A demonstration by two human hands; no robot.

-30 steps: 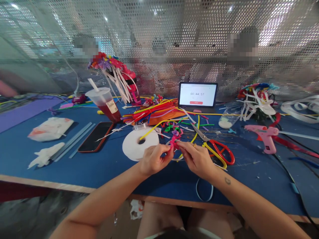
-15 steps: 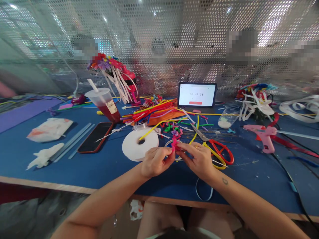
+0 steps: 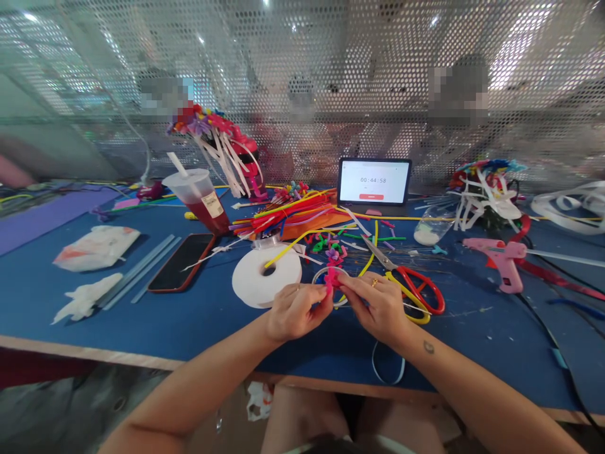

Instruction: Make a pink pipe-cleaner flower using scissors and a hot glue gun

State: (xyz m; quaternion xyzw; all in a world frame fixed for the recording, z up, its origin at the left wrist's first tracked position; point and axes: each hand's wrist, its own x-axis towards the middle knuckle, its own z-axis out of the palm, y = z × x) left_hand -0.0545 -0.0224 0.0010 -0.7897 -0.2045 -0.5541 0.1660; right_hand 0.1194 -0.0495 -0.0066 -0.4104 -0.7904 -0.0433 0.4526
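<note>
Between both hands is a small bent pink pipe cleaner (image 3: 332,276), pinched over the near part of the table. My left hand (image 3: 295,310) grips its left side between thumb and curled forefinger. From the right, my right hand (image 3: 378,304) pinches the same piece with thumb and fingers; a ring is on one finger. A thin pale ring-shaped loop (image 3: 319,275) lies just behind the fingertips, partly covered. To the left is a roll of white ribbon (image 3: 250,284). Scissors with red and yellow handles (image 3: 420,290) lie beside my right hand.
Behind the hands lie a bundle of colored pipe cleaners (image 3: 293,211) and short cut pieces (image 3: 326,239). A tablet (image 3: 374,183) stands at the back. Leftward are a drink cup (image 3: 201,198) and a phone (image 3: 182,261). A pink glue gun (image 3: 501,258) with a cord lies right.
Both hands stay closed on the pink pipe cleaner, with only a slight shift of the fingers. The whole view has moved very slightly.
</note>
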